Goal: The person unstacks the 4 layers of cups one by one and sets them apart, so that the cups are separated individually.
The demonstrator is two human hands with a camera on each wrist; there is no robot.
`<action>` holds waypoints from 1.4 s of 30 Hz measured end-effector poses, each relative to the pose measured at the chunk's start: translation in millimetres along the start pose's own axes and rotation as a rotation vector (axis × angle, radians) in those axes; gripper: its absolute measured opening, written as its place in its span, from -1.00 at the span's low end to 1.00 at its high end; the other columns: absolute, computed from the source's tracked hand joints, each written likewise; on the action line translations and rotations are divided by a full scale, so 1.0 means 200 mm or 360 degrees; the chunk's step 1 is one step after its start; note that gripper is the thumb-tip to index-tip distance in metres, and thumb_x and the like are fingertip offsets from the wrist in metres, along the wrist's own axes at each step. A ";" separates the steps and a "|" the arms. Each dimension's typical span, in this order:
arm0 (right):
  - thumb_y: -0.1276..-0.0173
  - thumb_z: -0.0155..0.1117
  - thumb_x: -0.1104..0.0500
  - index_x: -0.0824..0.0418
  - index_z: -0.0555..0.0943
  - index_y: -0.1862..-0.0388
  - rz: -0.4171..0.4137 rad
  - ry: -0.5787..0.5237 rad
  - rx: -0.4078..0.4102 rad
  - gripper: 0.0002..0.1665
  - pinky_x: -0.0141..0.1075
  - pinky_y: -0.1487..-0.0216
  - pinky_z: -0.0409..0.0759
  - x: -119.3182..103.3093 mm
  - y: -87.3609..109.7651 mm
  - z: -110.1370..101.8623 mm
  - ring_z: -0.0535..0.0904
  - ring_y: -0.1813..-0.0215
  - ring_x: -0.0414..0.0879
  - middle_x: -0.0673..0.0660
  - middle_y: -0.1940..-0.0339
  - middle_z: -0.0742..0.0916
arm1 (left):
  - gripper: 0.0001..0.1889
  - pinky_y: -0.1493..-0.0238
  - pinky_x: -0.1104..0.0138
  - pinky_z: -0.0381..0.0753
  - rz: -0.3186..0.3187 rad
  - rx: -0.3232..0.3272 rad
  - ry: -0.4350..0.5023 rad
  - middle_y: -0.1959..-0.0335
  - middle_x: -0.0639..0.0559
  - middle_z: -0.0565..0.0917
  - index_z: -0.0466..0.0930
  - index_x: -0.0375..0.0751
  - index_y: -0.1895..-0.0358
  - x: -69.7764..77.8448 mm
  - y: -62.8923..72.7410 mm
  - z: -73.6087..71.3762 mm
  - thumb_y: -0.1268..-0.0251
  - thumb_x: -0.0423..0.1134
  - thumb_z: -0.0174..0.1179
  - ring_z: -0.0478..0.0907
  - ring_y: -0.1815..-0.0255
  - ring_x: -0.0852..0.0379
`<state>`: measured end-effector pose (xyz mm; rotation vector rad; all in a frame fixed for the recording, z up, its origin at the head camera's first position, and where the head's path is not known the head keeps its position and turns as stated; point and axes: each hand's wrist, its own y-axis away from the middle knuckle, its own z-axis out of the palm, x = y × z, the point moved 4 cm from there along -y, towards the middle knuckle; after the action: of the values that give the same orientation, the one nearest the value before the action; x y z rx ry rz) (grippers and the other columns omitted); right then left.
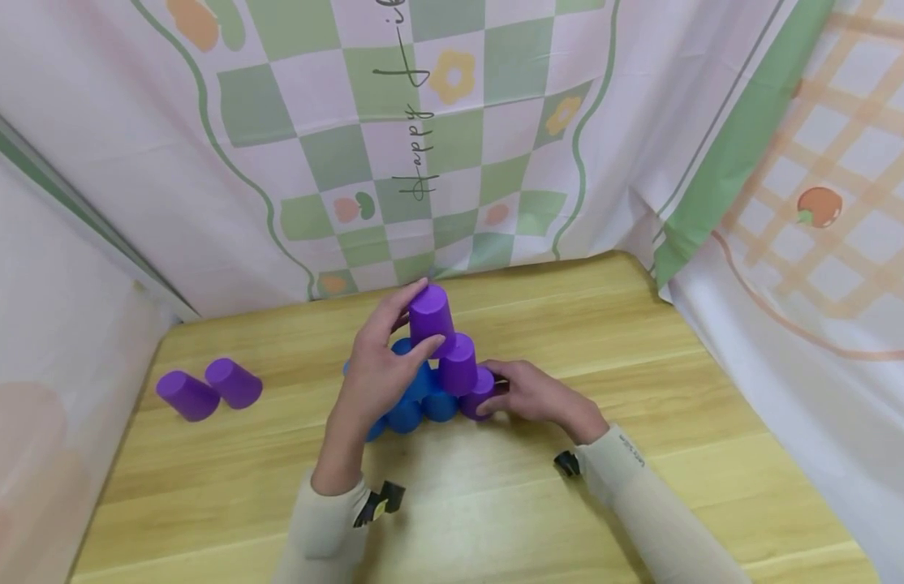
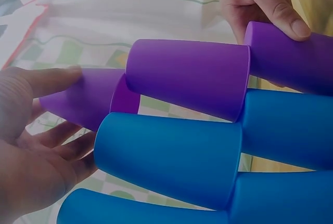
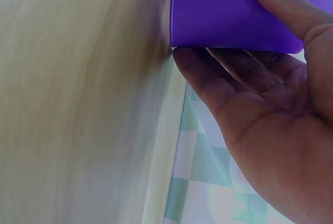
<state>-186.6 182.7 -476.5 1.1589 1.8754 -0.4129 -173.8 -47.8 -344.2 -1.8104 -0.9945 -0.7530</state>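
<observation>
My left hand (image 1: 379,373) grips an upside-down purple cup (image 1: 430,316), thumb on one side and fingers on the other. In the head view that cup overlaps the top of a second purple cup (image 1: 458,369). Below and to the right is a third purple cup (image 1: 475,397) at the stack's bottom right, held by my right hand (image 1: 535,393) between thumb and fingers. Blue cups (image 2: 166,156) stand in tiers beside the purple ones, partly hidden behind my left hand in the head view. In the right wrist view, the lowest purple cup (image 3: 234,16) has its rim at the tabletop.
Two more upside-down purple cups (image 1: 234,383) stand close together on the left of the wooden table (image 1: 540,519). A patterned curtain (image 1: 437,162) hangs along the table's back edge, with more cloth (image 1: 824,243) on the right. Each wrist bears a black strap device (image 1: 379,503).
</observation>
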 end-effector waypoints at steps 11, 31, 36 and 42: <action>-0.38 0.53 -0.02 0.04 0.63 -0.32 -0.0012 -0.0011 -0.0018 -0.43 0.05 -0.36 0.64 -0.01 0.00 0.00 0.71 -0.20 -0.06 0.00 -0.15 0.79 | -0.24 -0.37 0.00 0.65 -0.0018 -0.0003 0.0004 -0.44 -0.03 0.53 0.37 0.07 -0.58 -0.01 0.01 0.01 -0.35 -0.37 0.43 0.59 -0.35 -0.07; -0.36 0.55 0.00 0.04 0.63 -0.33 -0.0043 0.0022 0.0003 -0.41 -0.01 -0.35 0.65 -0.01 -0.01 0.00 0.70 -0.20 -0.08 0.00 -0.15 0.79 | -0.26 -0.34 -0.01 0.67 0.0067 0.0052 0.0016 -0.41 -0.02 0.57 0.41 0.01 -0.55 0.03 0.03 -0.03 -0.33 -0.39 0.44 0.61 -0.32 -0.02; -0.35 0.56 0.00 0.05 0.63 -0.32 -0.0040 0.0033 0.0008 -0.41 -0.01 -0.34 0.65 -0.01 -0.01 0.00 0.71 -0.20 -0.07 0.01 -0.15 0.79 | -0.25 -0.35 0.00 0.67 0.0047 0.0048 0.0029 -0.42 0.00 0.56 0.41 0.07 -0.55 0.02 0.04 -0.03 -0.33 -0.39 0.44 0.61 -0.33 0.00; -0.35 0.56 0.00 0.04 0.64 -0.31 -0.0039 0.0018 0.0016 -0.43 -0.01 -0.35 0.65 -0.01 -0.01 0.00 0.71 -0.20 -0.08 0.00 -0.13 0.79 | -0.27 -0.35 0.03 0.67 0.0031 0.0043 0.0046 -0.41 0.01 0.56 0.41 0.06 -0.55 0.02 0.05 -0.03 -0.34 -0.39 0.43 0.60 -0.33 0.00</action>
<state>-188.3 180.3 -475.3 1.1478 1.9011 -0.4306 -164.4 -55.1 -341.9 -1.7790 -0.9625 -0.7480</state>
